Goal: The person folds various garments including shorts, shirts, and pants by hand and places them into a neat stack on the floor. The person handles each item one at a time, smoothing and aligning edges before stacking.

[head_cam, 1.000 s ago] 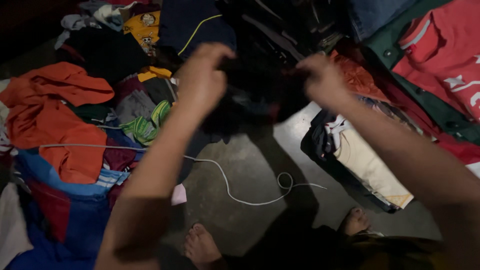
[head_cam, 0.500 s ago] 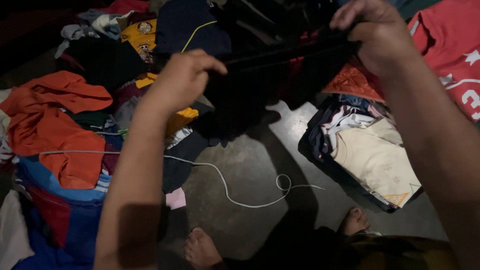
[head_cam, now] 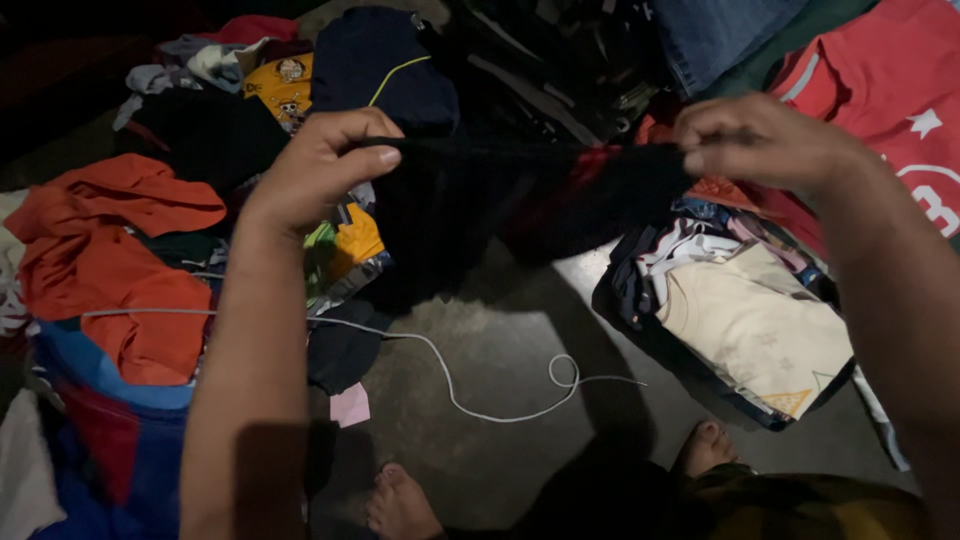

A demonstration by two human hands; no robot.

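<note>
Both hands pinch one dark garment [head_cam: 520, 185]: left hand [head_cam: 315, 170] clamps its left edge, right hand [head_cam: 760, 140] its right edge, cloth stretched between them above the floor. Printed marks: yellow shirt [head_cam: 280, 85] with a cartoon figure, top left; red shirt [head_cam: 890, 90] with white star and numeral, top right; small triangle patch on the cream top [head_cam: 750, 320] of a folded stack. Pink scrap [head_cam: 350, 405] and white cord [head_cam: 480, 390] lie on the bare concrete floor [head_cam: 500, 340]. Room dim; bare feet at bottom edge.
</note>
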